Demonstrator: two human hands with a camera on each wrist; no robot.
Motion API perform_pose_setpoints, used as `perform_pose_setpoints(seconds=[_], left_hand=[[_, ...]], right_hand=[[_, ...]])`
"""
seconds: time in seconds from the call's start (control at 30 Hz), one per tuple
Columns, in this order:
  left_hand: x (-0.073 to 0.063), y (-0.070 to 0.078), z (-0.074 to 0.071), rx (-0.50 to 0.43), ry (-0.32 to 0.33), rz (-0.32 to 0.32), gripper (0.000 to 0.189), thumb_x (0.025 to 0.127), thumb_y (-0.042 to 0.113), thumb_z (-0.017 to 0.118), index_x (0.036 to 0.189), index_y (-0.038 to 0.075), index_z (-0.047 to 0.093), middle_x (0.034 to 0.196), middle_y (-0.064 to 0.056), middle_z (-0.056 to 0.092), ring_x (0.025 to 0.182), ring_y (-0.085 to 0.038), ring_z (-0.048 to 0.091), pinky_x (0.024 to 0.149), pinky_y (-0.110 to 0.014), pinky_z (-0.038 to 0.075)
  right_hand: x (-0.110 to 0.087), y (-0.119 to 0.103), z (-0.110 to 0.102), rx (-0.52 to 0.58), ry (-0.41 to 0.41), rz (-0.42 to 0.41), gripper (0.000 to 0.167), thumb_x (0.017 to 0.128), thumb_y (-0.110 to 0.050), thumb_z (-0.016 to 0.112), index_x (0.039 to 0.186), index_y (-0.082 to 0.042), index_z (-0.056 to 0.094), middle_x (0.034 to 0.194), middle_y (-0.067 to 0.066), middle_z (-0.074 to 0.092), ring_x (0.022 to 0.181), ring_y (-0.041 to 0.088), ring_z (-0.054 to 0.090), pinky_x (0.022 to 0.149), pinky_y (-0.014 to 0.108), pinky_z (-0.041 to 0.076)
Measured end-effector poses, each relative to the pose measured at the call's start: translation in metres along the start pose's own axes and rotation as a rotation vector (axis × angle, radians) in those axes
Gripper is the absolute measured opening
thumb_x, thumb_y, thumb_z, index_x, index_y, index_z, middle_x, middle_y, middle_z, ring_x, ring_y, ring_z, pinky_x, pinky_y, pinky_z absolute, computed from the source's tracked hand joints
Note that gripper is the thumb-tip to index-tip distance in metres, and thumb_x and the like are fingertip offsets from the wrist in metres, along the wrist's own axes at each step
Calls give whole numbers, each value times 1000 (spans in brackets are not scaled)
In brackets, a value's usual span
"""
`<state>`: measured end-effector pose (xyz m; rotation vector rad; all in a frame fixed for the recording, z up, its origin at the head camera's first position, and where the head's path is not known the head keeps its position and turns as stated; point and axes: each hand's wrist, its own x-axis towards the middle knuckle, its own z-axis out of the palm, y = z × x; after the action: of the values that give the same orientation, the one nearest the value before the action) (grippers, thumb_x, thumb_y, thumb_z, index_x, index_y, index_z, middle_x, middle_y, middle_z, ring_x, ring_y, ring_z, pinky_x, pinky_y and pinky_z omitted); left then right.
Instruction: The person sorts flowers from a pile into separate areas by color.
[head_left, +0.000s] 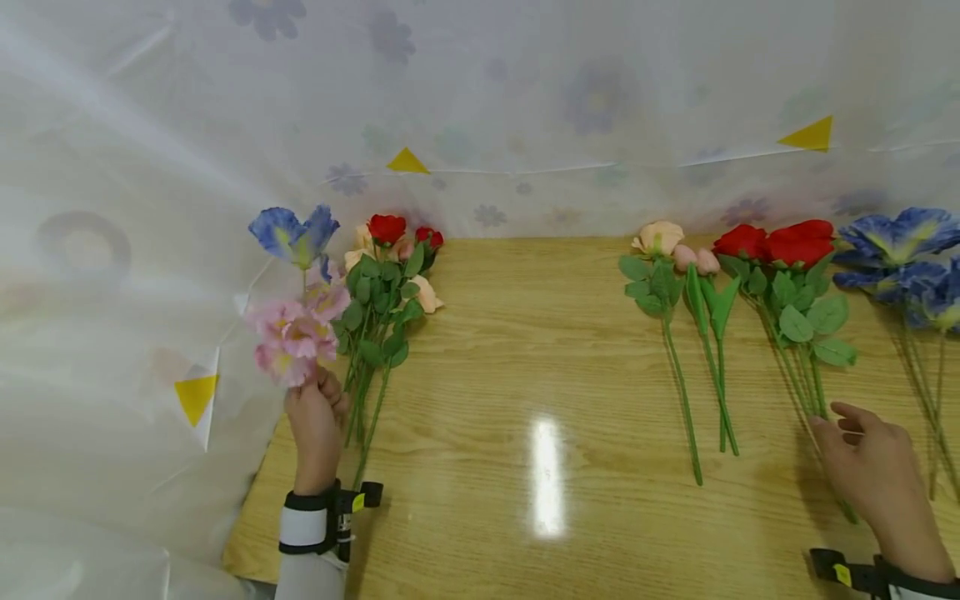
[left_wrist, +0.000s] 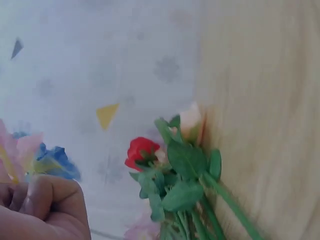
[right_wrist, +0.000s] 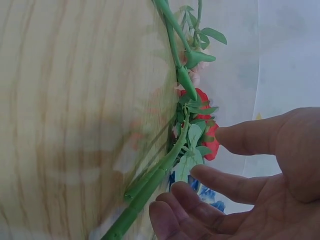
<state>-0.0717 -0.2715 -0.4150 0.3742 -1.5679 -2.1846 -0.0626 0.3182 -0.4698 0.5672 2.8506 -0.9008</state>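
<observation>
Just left of the leafy red-and-peach artificial bouquet (head_left: pixel 378 304), the left grip (head_left: pixel 315 417) is clasping ruffled pink and blue flowers (head_left: pixel 296 333). Well right of that bouquet, the right grip (head_left: pixel 873 467), empty, fingers parted, is hovering beside green-stemmed red roses (head_left: pixel 801 244); stem-picking is seemingly underway, next calling for a pinch.

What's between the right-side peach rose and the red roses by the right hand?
Two pink buds on green stems, between peach rose and red roses; head view.

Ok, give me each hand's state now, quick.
Left hand: closed, holding ruffled pink artificial flowers and a ruffled blue artificial flower.
Right hand: open, holding nothing, near the green-stemmed red artificial roses.
</observation>
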Motion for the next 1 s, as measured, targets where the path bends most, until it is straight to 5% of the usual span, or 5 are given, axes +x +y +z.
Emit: perform_pose_setpoints(seconds=[0.27,0.57,0.73,0.87,1.0], left_hand=[[2,6,-2,-493,-209,-35,42,107,20,44,70,12,25,62,2,10,51,-9,5,48,-21,4],[-1,2,0,-85,-37,50,19,108,21,37,90,14,41,62,1,35,52,-12,20,54,-29,14],[-4,-1,2,99,-136,118,51,107,26,36,156,20,23,80,0,64,61,-12,45,55,-28,30],[-2,1,4,213,-184,120,67,107,32,36,159,27,-6,90,1,73,66,-13,55,60,-24,42],[-1,4,5,231,-218,92,59,107,31,34,155,1,19,98,3,74,70,-12,58,63,-21,46]], right_hand=[[0,1,2,5,-14,28,66,106,-36,36,148,14,27,137,49,33,114,64,42,75,63,47],[-4,2,4,8,0,-48,62,107,-31,39,145,17,30,129,50,38,109,63,45,76,64,46],[-2,1,5,21,5,-67,59,107,-27,39,145,17,29,127,51,38,108,63,46,76,64,46],[-1,4,7,27,6,-69,60,106,-28,40,145,17,30,127,51,38,107,63,46,74,63,46],[-1,5,9,20,15,-72,60,106,-29,40,145,16,31,128,51,39,107,63,46,73,63,47]])
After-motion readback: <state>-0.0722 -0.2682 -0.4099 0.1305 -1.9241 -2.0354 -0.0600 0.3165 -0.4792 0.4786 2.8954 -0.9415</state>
